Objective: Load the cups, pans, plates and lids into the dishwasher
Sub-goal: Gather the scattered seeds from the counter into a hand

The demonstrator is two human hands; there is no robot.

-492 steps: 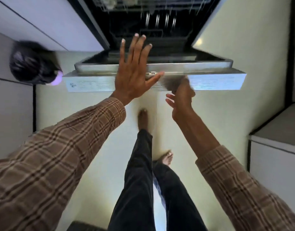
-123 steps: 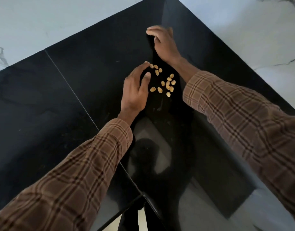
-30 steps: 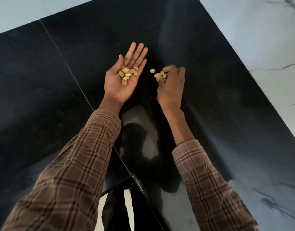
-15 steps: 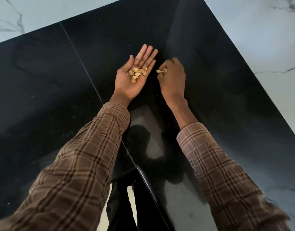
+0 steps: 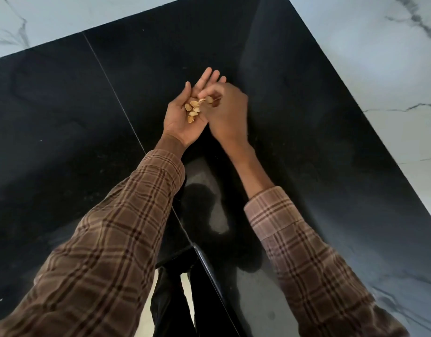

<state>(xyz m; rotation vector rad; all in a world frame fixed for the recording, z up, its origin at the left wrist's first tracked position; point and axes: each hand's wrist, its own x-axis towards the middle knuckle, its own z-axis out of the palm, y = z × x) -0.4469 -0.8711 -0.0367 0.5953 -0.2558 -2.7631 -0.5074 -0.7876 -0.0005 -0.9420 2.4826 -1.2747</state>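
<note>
A glossy black stone desk (image 5: 63,117) fills most of the view, crossed by a thin seam and edged on the far and right sides by pale marble-veined floor (image 5: 379,57). The polished top mirrors a dim silhouette below the wrists.

Above it, the left hand (image 5: 185,120) lies palm up with fingers straight and close together, a small heap of pistachio shells (image 5: 192,109) resting in the hollow of the palm. The shells are tan, oval half-husks, some showing the pale curved inside, others the rounded back. The right hand (image 5: 227,113) is turned knuckles up, just over the left fingers, its fingertips curled and pinching another shell or two at the edge of the heap; the exact number is blurred.

Both forearms wear brown plaid sleeves (image 5: 117,239). Dark trousers (image 5: 170,300) show past the near edge of the desk. None of the cups, pans, plates or lids, nor the dishwasher, are in view.
</note>
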